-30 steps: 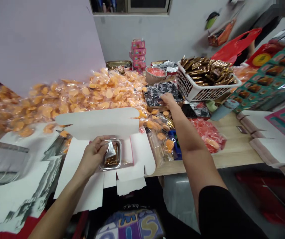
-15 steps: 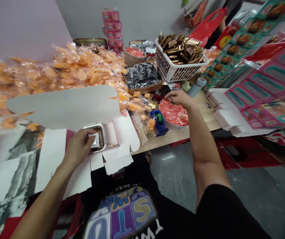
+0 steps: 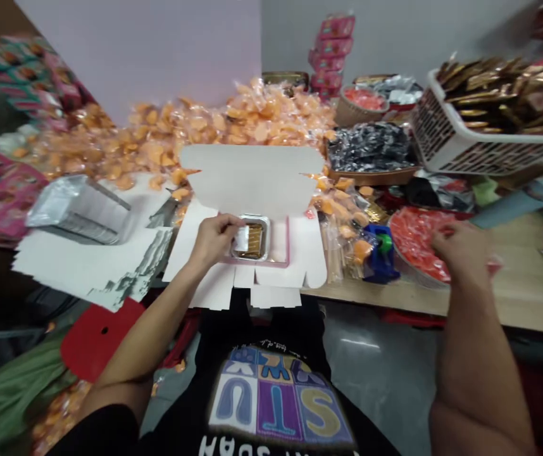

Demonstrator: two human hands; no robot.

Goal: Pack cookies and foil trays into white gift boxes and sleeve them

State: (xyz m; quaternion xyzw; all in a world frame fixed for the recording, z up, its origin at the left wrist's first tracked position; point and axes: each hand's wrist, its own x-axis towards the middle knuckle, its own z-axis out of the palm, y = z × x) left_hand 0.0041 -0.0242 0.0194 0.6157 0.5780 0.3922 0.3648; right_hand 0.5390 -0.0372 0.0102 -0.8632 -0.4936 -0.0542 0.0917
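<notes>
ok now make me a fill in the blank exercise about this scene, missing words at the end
The left hand is at a foil tray, which sits in an open cardboard ____. The hand at the bowl of red packets is the person's ____ one. The plastic basket of gold packets is coloured ____. The holder carrying a green roll is coloured ____.

Missing words: box; right; white; blue
</notes>
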